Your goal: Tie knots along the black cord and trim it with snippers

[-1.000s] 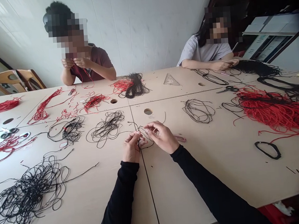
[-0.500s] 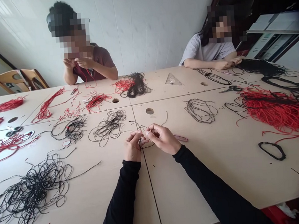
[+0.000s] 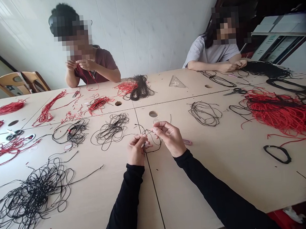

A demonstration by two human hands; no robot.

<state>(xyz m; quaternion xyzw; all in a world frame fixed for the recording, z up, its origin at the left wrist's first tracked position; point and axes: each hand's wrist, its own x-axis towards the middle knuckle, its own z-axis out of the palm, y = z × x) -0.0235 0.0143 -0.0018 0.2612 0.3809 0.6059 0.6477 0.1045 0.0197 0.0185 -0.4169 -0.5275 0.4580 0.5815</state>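
A thin black cord (image 3: 153,151) hangs in a loop between my two hands, above the seam of the table. My left hand (image 3: 137,148) pinches a bunch of its strands between thumb and forefinger, with ends sticking up past the fingertips. Just to the right, my right hand (image 3: 170,137) is closed in a pinch on a strand of the same cord. Whether there is a knot at the left fingertips is too small to tell. Behind my right wrist lies a pink tool (image 3: 188,142), partly hidden.
Black cord bundles lie left, one a large tangle (image 3: 36,194), and another coil (image 3: 204,113) lies right. A red cord heap (image 3: 279,113) is at far right beside black scissors (image 3: 236,91). A clear triangle ruler (image 3: 177,81) lies farther back. Two people sit opposite, handling cords.
My right hand has moved slightly up, drawing its strand away from my left hand. The loop below now shows more. My left hand has hardly moved.
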